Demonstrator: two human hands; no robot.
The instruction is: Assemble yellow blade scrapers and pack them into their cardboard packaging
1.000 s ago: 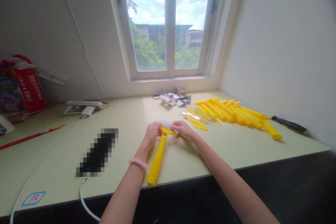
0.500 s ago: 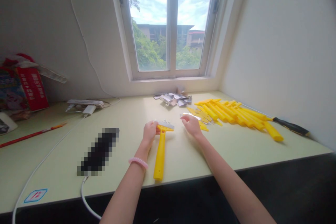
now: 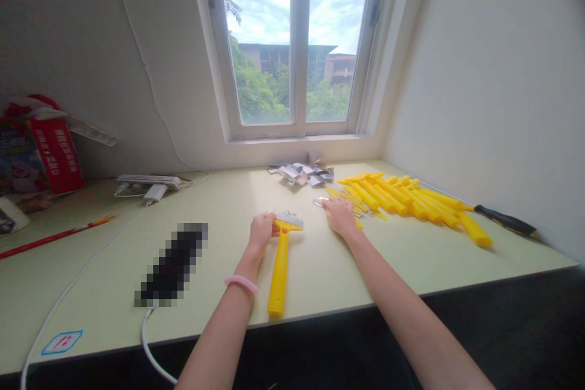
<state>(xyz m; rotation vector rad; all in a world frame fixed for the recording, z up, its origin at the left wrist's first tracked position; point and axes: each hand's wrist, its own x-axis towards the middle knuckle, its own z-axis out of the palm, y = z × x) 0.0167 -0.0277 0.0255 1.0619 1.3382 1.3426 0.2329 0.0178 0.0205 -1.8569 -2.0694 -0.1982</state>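
A yellow scraper [image 3: 279, 271] with a metal head lies with its handle toward the table's front edge. Fingers of my left hand [image 3: 262, 230] are closed on the left end of its head. Small metal bits rest on the head. My right hand [image 3: 339, 214] is at the loose yellow and metal pieces [image 3: 351, 198] right of the scraper, its fingertips bent down over them. Whether it grips one is hidden. Behind it, several yellow handles [image 3: 395, 195] lie in a row.
Small flat packets [image 3: 304, 173] are piled near the window. At the right is a black-handled screwdriver [image 3: 505, 221]. A blurred-out dark object [image 3: 171, 265] with a white cable lies at the left, with a power strip [image 3: 148, 180] and a red pencil-like stick [image 3: 55, 236] beyond.
My right hand has shifted slightly right, onto the loose pieces. My left hand stays at the scraper head, and the scraper has barely moved.
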